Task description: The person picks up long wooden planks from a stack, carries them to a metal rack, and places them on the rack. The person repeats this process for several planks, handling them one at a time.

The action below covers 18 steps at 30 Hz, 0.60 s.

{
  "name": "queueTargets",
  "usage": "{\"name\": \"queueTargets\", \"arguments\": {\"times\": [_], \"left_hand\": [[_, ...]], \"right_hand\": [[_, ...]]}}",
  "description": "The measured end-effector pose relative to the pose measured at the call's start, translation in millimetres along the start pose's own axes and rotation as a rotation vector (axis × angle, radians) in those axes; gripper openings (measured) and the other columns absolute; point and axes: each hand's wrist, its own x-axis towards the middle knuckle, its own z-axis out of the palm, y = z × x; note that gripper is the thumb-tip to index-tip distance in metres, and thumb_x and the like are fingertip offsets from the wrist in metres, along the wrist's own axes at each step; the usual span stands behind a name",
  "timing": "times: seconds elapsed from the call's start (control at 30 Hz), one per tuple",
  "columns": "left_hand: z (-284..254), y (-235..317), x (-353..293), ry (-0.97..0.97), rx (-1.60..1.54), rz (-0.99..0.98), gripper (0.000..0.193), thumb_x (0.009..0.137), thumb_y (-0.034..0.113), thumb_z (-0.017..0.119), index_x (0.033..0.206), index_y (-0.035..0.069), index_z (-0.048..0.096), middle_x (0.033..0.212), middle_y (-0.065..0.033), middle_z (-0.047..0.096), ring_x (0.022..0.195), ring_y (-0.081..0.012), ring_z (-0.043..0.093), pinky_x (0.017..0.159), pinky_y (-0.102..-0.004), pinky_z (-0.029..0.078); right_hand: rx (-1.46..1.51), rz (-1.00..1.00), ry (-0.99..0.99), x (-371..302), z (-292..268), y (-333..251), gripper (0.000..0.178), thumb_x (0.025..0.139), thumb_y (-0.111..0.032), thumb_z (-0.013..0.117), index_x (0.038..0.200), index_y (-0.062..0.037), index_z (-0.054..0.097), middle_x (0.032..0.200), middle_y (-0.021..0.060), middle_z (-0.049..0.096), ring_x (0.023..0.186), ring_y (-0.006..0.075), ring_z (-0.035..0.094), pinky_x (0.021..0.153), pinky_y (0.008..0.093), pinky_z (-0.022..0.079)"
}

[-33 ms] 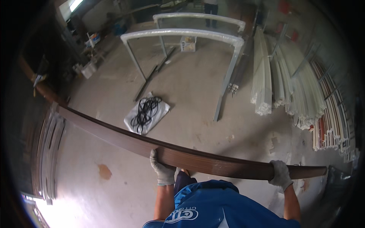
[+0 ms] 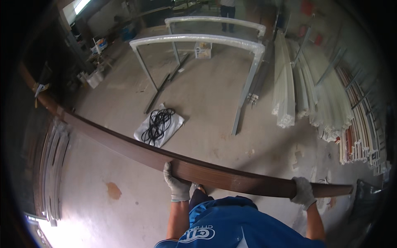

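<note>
We hold a long brown board (image 2: 231, 179) across our front, gloved left hand (image 2: 179, 189) clamped near its middle, gloved right hand (image 2: 304, 193) clamped toward its right end. Beyond it, black cable (image 2: 157, 123) lies tangled on a white sheet (image 2: 175, 123).

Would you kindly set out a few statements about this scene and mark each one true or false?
1. The left hand and the right hand both hold the long brown board. True.
2. Both hands are bare. False: both are gloved.
3. A tangled black cord lies on a white sheet. True.
4. Bundled white profiles are to the right of the nearer metal frame. True.
5. The nearer metal frame lies toppled on its side. False: it stands upright.
</note>
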Motion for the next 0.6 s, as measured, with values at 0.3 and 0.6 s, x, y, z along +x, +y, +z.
{"name": "queueTargets", "arguments": {"times": [0.3,0.6], "left_hand": [[111,-12,211,-0.191,0.065,-0.229,0.033,0.088,0.024,0.07,0.116,0.007,0.063,0.109,-0.0072,0.068,0.101,-0.0254,0.066,0.095,-0.0419,0.053],[235,-99,394,-0.285,0.194,-0.505,0.023,0.088,0.021,0.071,0.107,0.008,0.066,0.103,-0.0066,0.069,0.098,-0.0245,0.066,0.094,-0.0433,0.054]], "right_hand": [[0.098,0.251,0.068,76,49,-45,0.069,0.055,-0.029,0.084,0.113,-0.0091,0.053,0.103,0.0157,0.061,0.095,0.0396,0.059,0.083,0.0503,0.049],[0.387,0.662,-0.09,186,50,-63,0.09,0.047,-0.033,0.093,0.123,-0.0042,0.054,0.111,0.0173,0.064,0.106,0.0377,0.062,0.092,0.0464,0.05]]}}
